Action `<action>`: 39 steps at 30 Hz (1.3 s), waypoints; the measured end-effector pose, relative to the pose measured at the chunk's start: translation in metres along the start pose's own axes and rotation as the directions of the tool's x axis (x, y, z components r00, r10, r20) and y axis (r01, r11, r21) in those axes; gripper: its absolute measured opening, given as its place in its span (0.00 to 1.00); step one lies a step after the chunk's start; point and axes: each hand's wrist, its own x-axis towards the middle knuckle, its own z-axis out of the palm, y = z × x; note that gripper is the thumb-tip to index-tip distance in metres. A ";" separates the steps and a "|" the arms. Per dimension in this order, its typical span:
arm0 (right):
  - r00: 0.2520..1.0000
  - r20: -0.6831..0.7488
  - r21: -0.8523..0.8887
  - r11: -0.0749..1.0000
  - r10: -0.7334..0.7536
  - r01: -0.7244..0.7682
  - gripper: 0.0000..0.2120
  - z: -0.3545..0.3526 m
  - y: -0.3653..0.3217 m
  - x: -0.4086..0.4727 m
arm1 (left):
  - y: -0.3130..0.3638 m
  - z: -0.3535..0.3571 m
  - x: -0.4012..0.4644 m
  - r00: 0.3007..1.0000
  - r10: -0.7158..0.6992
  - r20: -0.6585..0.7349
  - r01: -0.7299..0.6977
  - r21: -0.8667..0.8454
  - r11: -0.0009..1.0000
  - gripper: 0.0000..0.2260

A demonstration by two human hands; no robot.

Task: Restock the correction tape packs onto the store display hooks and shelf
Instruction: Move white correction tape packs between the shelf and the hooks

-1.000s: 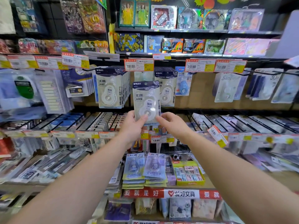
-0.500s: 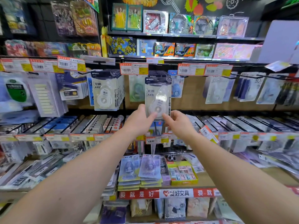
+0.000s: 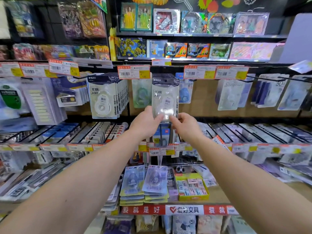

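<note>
Holding a correction tape pack (image 3: 165, 98) up against the display, both hands pinch it at its bottom edge. Left hand (image 3: 146, 123) has its thumb and fingertips closed on the lower left corner, right hand (image 3: 184, 125) does the same on the lower right, with the index finger pointing up at the clear blister. The pack stands upright, dark header on top, right at the front of a row of identical packs (image 3: 163, 76) hanging on a hook just under a price tag (image 3: 133, 72). Can't tell whether its hole is actually on the hook or only held in front of it.

Left of it hangs a second, fuller bunch of the same packs (image 3: 108, 95). Between the 2 bunches, further back, sits a greenish tape pack (image 3: 141, 93), and a blue one (image 3: 184, 92) peeks out just right of the held pack.

Lower down, a shelf (image 3: 185, 209) with a red and white label strip carries 2 stacks of purple-and-yellow packs (image 3: 143, 183) side by side, and beside them a yellow box (image 3: 192, 188) of small items. Above everything, the top shelves are full of toy boxes (image 3: 166, 21). Edges of the shot are pretty blurry, so the stuff on the far left and right is hard to read.
</note>
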 end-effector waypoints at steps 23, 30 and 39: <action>1.000 0.016 -0.032 0.999 0.019 -0.018 0.19 0.009 0.010 0.029 | -0.003 0.016 0.025 0.998 -0.067 0.017 0.066 0.048 0.997 0.21; 1.000 -0.007 -0.103 0.995 0.016 -0.017 0.15 0.020 0.019 0.045 | -0.002 0.029 0.039 0.993 -0.117 0.010 0.117 0.063 0.991 0.21; 0.997 0.064 -0.132 0.991 0.047 -0.038 0.30 0.033 0.025 0.070 | -0.006 0.040 0.058 0.987 -0.163 0.008 0.161 0.112 0.981 0.32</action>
